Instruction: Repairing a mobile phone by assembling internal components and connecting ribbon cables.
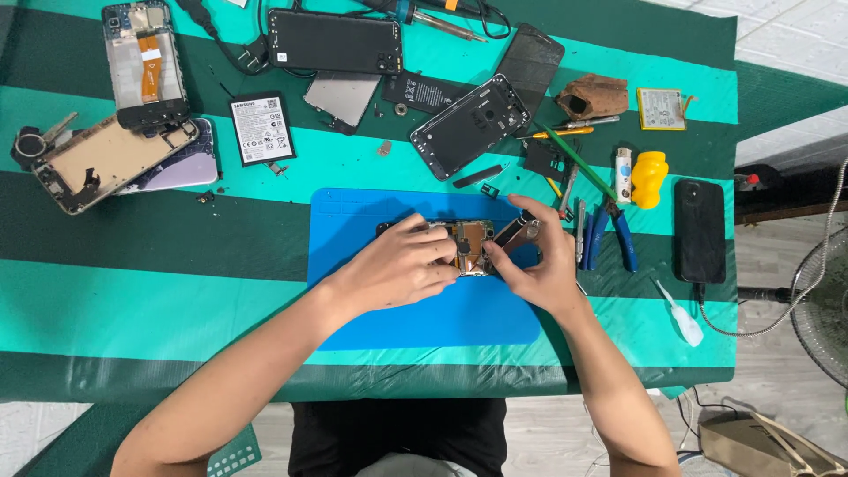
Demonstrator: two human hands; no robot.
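Note:
An opened phone frame (470, 240) with exposed boards lies on a blue work mat (424, 314) in the middle of the table. My left hand (402, 263) rests on the frame's left part, fingers curled over it and holding it down. My right hand (541, 265) grips a slim dark tool (519, 228), its tip touching the frame's right side near the inner parts. Much of the frame is hidden under both hands.
A green striped cloth (159, 300) covers the table. Several dismantled phones, back covers and a battery (261, 129) lie along the far side. Blue-handled pliers (611, 237), a yellow bottle (649, 178), a black phone (700, 230) and a small white dropper (682, 318) lie to the right.

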